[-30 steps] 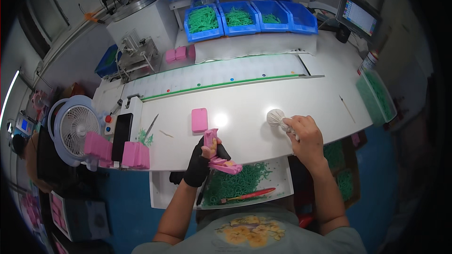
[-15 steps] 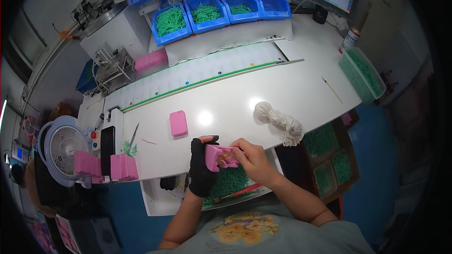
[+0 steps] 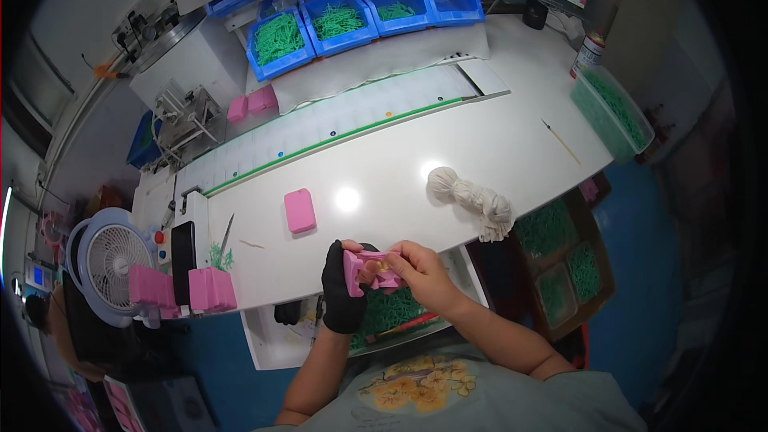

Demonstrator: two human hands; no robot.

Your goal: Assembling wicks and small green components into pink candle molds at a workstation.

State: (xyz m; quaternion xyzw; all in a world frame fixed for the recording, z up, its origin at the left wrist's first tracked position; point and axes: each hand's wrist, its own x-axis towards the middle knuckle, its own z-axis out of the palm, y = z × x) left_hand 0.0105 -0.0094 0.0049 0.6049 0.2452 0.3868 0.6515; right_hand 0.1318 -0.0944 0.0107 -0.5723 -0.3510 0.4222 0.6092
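A pink rubber mould [image 3: 352, 274] is held in front of me over the open drawer, its two sides bent apart. My left hand [image 3: 342, 298], in a black glove with bare fingertips, is wrapped round its left side, with the thumb inside the gap. My bare right hand [image 3: 428, 276] pinches the mould's right edge between thumb and fingers. Something yellowish shows within the gap, too small to make out. Beyond my hands a closed pink mould [image 3: 300, 211] lies on the white table.
Green pieces [image 3: 392, 308] fill the drawer below. A bundled white cloth [image 3: 472, 202] and a thin brush [image 3: 562, 142] lie to the right. Stacked pink moulds [image 3: 211, 289] and a fan [image 3: 118, 260] stand left. A green-edged belt [image 3: 320, 132] and blue bins [image 3: 280, 42] are behind.
My hands have spread the pink mould wider, and my left thumb has moved into it. The coloured dots on the belt have shifted left. Two pink blocks show separately at the back left.
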